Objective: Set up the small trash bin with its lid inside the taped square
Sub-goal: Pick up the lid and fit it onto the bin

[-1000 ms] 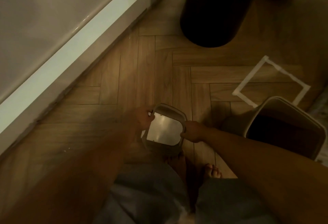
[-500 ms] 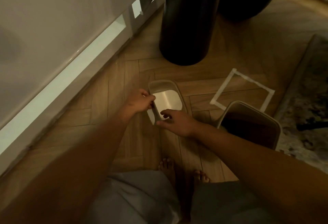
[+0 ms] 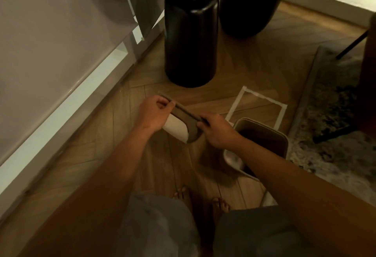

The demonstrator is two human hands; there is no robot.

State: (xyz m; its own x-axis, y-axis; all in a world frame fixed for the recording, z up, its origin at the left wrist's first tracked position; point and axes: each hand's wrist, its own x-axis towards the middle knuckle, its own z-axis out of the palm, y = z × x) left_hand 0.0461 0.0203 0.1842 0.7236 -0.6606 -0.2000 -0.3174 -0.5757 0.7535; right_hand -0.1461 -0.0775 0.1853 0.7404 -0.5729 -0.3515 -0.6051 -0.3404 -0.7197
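Left hand (image 3: 153,114) and right hand (image 3: 216,130) both clamped on lid (image 3: 183,123), held edge-on above floor, open bin (image 3: 262,134) overlapping taped square (image 3: 237,104) (near corner hidden), bin's lower rim behind right forearm, dim.

L hand (image 3: 154,114): fingers curled, knuckles up, thumb side toward R hand; closed on the far-left end of the lid (image 3: 184,122), rim pinched between fingertips and thumb. L forearm bare, runs from lower left up to the wrist, wrist roughly straight.
R hand (image 3: 216,129): fingers folded over the lid's near-right edge, thumb beneath, not visible. R forearm bare, enters from lower right.
Bare toes below, between the arms.
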